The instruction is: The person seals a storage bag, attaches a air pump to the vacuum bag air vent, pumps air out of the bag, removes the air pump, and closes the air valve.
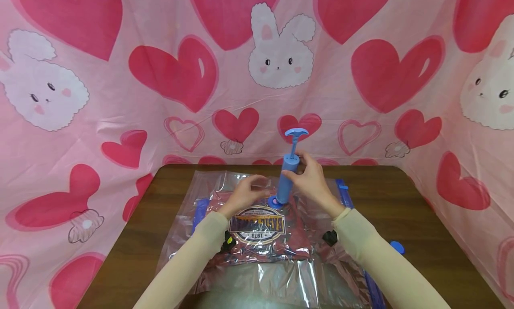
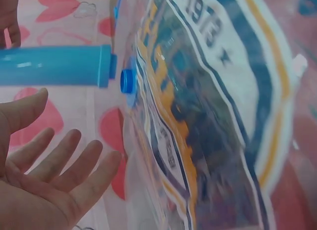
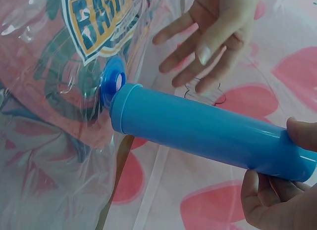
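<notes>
In the head view my right hand (image 1: 311,177) grips a blue hand pump (image 1: 285,186) near its top, thumb on one side and fingers on the other. Its handle (image 1: 296,132) is drawn up on the rod. Below the pump's lower end is the round blue valve (image 1: 275,202) of a clear plastic vacuum bag (image 1: 261,277); the left wrist view shows a small gap between nozzle and valve (image 2: 128,81). Inside the bag lies folded red clothing (image 1: 299,233) with a printed badge (image 1: 258,225). My left hand (image 1: 245,194) hovers left of the valve, fingers spread and holding nothing.
The bag lies on a dark wooden table (image 1: 136,237), blue zip strips (image 1: 374,286) along its sides. A round blue cap (image 1: 397,247) sits to the right of the bag. Behind the table hangs a pink heart-and-rabbit cloth (image 1: 237,90).
</notes>
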Available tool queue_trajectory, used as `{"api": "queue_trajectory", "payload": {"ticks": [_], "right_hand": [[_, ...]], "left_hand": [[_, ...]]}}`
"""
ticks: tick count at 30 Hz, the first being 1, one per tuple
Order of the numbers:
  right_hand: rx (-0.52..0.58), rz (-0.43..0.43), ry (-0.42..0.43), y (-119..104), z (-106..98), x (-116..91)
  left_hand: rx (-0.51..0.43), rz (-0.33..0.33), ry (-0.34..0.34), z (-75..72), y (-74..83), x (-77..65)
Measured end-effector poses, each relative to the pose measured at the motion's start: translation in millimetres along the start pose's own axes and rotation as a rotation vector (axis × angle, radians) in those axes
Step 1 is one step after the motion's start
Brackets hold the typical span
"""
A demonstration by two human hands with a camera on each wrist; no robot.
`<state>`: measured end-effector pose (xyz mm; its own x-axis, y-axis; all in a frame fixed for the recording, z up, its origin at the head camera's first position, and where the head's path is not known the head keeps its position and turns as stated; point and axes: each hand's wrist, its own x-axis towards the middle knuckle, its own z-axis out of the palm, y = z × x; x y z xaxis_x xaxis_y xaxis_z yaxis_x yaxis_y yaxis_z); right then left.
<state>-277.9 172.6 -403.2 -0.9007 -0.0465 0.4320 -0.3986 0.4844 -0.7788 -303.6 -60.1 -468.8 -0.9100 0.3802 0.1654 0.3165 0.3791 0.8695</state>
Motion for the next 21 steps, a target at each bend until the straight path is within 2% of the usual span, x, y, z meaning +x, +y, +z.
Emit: {"api": "queue_trajectory", "payload": {"ticks": [3, 7, 11, 18, 21], "right_hand": [[-0.004, 0.010, 0.009, 2, -4, -1], [-0.009, 0.027, 0.014, 3, -11, -3], [-0.025, 0.046, 0.016, 6, -19, -5], [-0.044, 0.060, 0.033, 14, -31, -9], [-0.055, 0.052, 0.053, 17, -35, -10]], "left_hand": [[0.053, -0.008, 0.000, -6.0, -4.6, -3.3], [0.157, 0.025, -0.044, -16.5, -6.7, -9.3], [0.263, 0.015, -0.084, -28.2, -8.9, -18.9], [0.263, -0.032, -0.109, -49.8, -17.2, -34.2], [0.291, -0.029, -0.118, -60.3, -20.8, -39.5]]}}
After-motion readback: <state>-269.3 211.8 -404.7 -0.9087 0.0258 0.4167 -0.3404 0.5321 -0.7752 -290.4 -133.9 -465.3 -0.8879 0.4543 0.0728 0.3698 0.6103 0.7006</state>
